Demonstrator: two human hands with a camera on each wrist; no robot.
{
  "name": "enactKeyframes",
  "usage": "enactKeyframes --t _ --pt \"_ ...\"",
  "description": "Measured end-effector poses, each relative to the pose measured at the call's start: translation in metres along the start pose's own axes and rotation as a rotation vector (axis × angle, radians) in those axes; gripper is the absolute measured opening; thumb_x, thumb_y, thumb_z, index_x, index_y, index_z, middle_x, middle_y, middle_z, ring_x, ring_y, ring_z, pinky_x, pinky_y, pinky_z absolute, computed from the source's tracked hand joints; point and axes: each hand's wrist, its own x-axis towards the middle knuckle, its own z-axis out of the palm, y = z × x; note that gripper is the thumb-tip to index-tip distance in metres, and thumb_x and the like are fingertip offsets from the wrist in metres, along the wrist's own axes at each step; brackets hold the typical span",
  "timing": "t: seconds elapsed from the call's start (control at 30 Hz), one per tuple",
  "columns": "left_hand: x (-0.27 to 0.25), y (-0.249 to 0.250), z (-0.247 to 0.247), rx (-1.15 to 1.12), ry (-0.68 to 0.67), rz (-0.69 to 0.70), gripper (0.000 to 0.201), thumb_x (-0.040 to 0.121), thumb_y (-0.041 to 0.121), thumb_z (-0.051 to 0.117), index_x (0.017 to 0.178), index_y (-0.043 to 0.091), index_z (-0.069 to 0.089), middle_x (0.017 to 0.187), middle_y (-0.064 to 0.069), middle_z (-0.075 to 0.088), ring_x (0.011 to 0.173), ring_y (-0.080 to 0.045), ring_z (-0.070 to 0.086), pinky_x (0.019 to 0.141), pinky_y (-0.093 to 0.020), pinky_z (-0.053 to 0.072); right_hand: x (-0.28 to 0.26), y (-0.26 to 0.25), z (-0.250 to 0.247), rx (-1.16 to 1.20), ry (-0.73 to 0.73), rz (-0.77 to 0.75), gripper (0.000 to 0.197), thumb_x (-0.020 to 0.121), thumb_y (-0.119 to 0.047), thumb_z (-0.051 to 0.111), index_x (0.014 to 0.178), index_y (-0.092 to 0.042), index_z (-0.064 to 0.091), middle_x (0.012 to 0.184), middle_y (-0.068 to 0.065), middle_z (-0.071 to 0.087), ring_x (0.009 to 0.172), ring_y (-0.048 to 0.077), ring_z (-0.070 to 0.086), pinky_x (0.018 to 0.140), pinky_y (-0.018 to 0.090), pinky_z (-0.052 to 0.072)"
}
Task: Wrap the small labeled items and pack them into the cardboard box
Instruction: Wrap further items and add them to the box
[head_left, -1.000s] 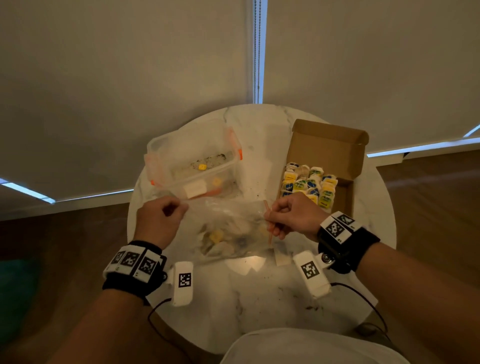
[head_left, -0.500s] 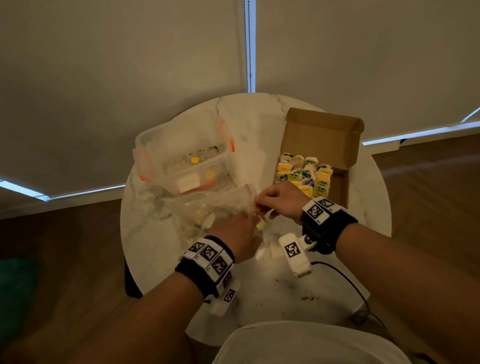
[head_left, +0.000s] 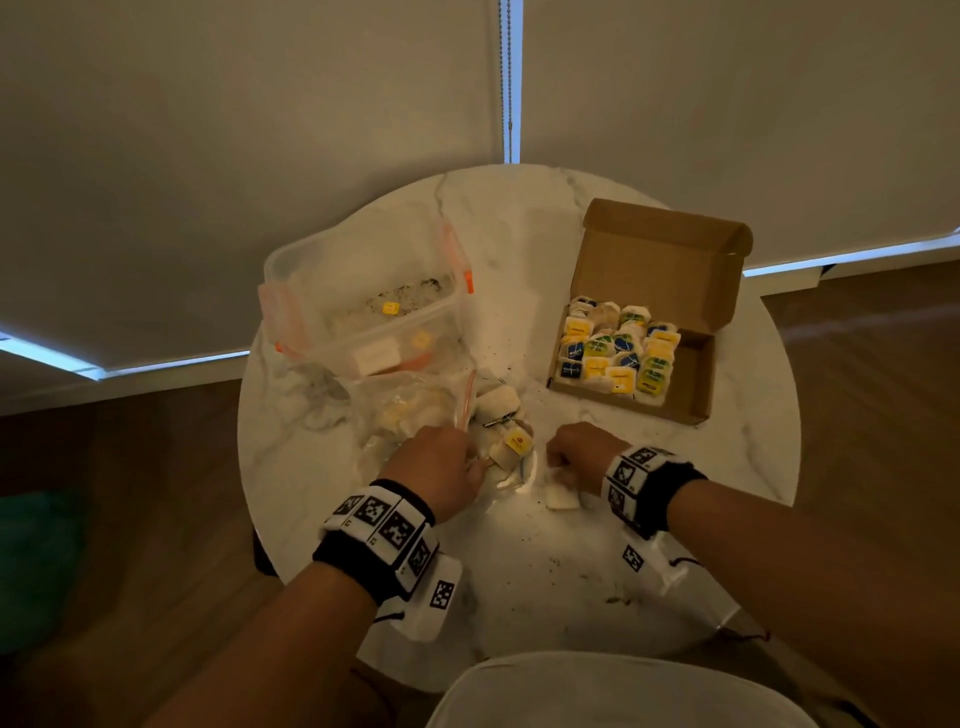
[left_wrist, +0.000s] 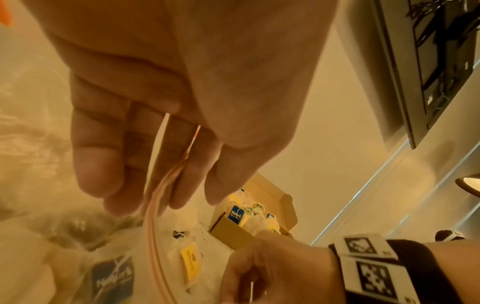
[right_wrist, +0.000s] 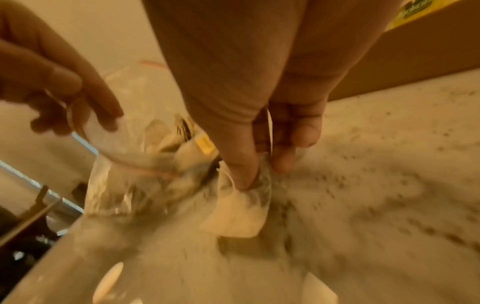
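My left hand (head_left: 457, 462) grips the orange zip rim (left_wrist: 155, 222) of a clear plastic bag (head_left: 410, 410), the strip running between its fingers. Several labelled sachets (head_left: 501, 410) lie spilled at the bag's mouth, one with a yellow tag (head_left: 518, 441). My right hand (head_left: 563, 462) rests on the table and pinches a white sachet (right_wrist: 239, 214) between thumb and fingers. The open cardboard box (head_left: 691, 379) stands at the back right. Rows of wrapped yellow, blue and green labelled items (head_left: 618, 351) fill its left part.
A clear plastic tub (head_left: 322, 291) with orange clips stands at the back left, a few small pieces inside. Dark crumbs dot the round marble table (head_left: 545, 587). Another white sachet (right_wrist: 319, 288) lies near the front. The table's edge is close behind both wrists.
Both hands held the bag's rim spread apart. The left hand then swung right and the bag tipped, so sachets now lie outside it. The right hand let go and pinches a sachet.
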Motion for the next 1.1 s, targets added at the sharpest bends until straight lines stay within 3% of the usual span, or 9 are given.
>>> enactKeyframes --t 0.13,0.2,0.3,0.37,0.47,0.57,0.73,0.93,1.1 --pt "-0.004 -0.002 0.001 -0.003 0.0 0.023 0.026 0.093 0.038 0.053 0.074 0.023 0.061 0.079 -0.001 0.061 0.074 -0.021 0.061 0.064 -0.03 0.044 -0.003 0.0 -0.031 0.36 0.349 0.001 0.013 0.085 -0.018 0.072 0.096 -0.012 0.07 0.09 0.0 0.064 0.084 0.015 0.058 0.069 0.021 0.043" --pt "-0.007 -0.001 0.001 -0.016 -0.004 0.04 0.025 0.093 0.037 0.053 0.084 0.021 0.069 0.083 -0.002 0.063 0.078 -0.022 0.064 0.067 -0.031 0.048 0.004 -0.011 -0.045 0.429 0.4 -0.035 0.014 0.083 -0.018 0.074 0.095 -0.013 0.069 0.087 -0.004 0.061 0.084 0.015 0.059 0.072 0.025 0.046" --pt "-0.009 0.001 -0.002 -0.035 -0.001 0.035 0.024 0.093 0.037 0.053 0.092 0.021 0.072 0.09 -0.002 0.067 0.08 -0.022 0.064 0.071 -0.032 0.052 0.019 -0.036 -0.05 0.246 0.31 -0.083 0.027 0.086 -0.029 0.069 0.111 -0.02 0.063 0.105 -0.002 0.058 0.098 0.019 0.059 0.084 0.033 0.05" --pt "-0.008 0.001 -0.004 -0.046 0.009 0.031 0.025 0.093 0.038 0.053 0.094 0.022 0.072 0.093 -0.002 0.069 0.082 -0.022 0.065 0.075 -0.035 0.055 0.028 -0.047 -0.044 0.025 0.244 -0.132 0.05 0.084 -0.039 0.069 0.129 -0.023 0.051 0.126 0.001 0.05 0.11 0.025 0.055 0.09 0.04 0.05" --pt "-0.004 -0.001 -0.007 -0.054 0.018 0.024 0.025 0.093 0.039 0.054 0.095 0.024 0.074 0.091 0.0 0.07 0.081 -0.02 0.065 0.074 -0.033 0.054 0.039 -0.057 -0.031 -0.208 0.179 -0.13 0.086 0.074 -0.054 0.075 0.141 -0.021 0.031 0.142 0.005 0.035 0.114 0.031 0.053 0.086 0.041 0.048" --pt "-0.001 -0.003 -0.008 -0.057 0.015 0.017 0.026 0.093 0.038 0.053 0.092 0.024 0.075 0.088 0.001 0.071 0.078 -0.018 0.064 0.068 -0.03 0.05 0.045 -0.059 -0.022 -0.253 0.106 -0.066 0.102 0.069 -0.046 0.081 0.146 -0.02 0.02 0.145 0.011 0.031 0.114 0.036 0.053 0.086 0.042 0.047" --pt "0.002 -0.007 -0.006 -0.092 0.005 -0.003 0.027 0.091 0.039 0.053 0.09 0.024 0.075 0.087 0.001 0.071 0.077 -0.018 0.065 0.072 -0.034 0.055 0.052 -0.057 -0.018 -0.137 0.078 -0.035 0.087 0.076 -0.025 0.077 0.144 -0.02 0.022 0.144 0.02 0.032 0.107 0.039 0.059 0.079 0.039 0.048" --pt "0.002 -0.007 -0.003 -0.109 0.009 -0.018 0.025 0.09 0.039 0.055 0.089 0.025 0.075 0.083 0.003 0.071 0.074 -0.017 0.065 0.073 -0.036 0.057 0.057 -0.056 -0.018 0.016 0.134 -0.055 0.066 0.079 -0.019 0.071 0.138 -0.02 0.04 0.132 0.013 0.048 0.115 0.034 0.055 0.095 0.038 0.047" --pt "0.002 -0.005 -0.006 -0.115 0.013 -0.028 0.025 0.093 0.041 0.056 0.098 0.027 0.075 0.094 0.0 0.072 0.082 -0.02 0.066 0.076 -0.034 0.055 0.046 -0.047 -0.032 0.128 0.165 0.005 0.053 0.074 -0.021 0.079 0.118 -0.017 0.049 0.114 0.012 0.058 0.101 0.029 0.058 0.074 0.029 0.043"
